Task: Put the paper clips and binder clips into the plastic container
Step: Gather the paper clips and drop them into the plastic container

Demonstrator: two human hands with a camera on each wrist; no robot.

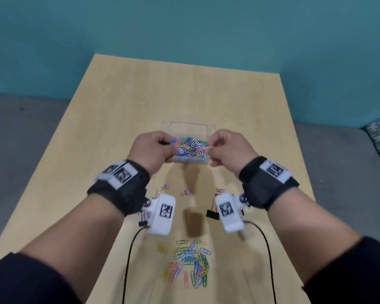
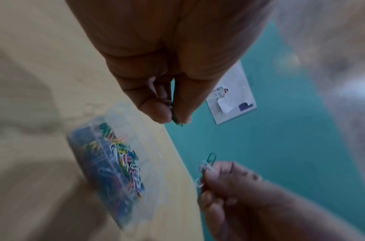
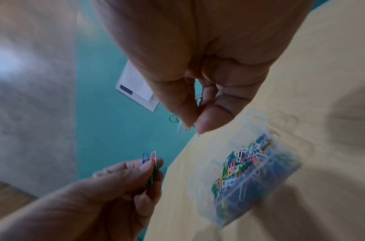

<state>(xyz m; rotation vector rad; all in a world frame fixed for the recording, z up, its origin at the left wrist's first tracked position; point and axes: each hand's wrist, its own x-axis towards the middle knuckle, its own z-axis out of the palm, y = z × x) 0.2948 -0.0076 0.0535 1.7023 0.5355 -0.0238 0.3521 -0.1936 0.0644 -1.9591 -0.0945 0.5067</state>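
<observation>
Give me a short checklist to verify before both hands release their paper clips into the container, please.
1. Left hand pinches paper clips: ok.
2. Right hand pinches paper clips: ok.
3. Both hands over the open plastic container: ok in the head view; exact height cannot tell.
4. Container has room: ok, its far part looks bare.
5. Clips tangled in the fingers: cannot tell, blurred.
6. Work left: not ok, a paper clip pile and binder clips lie on the table.
</observation>
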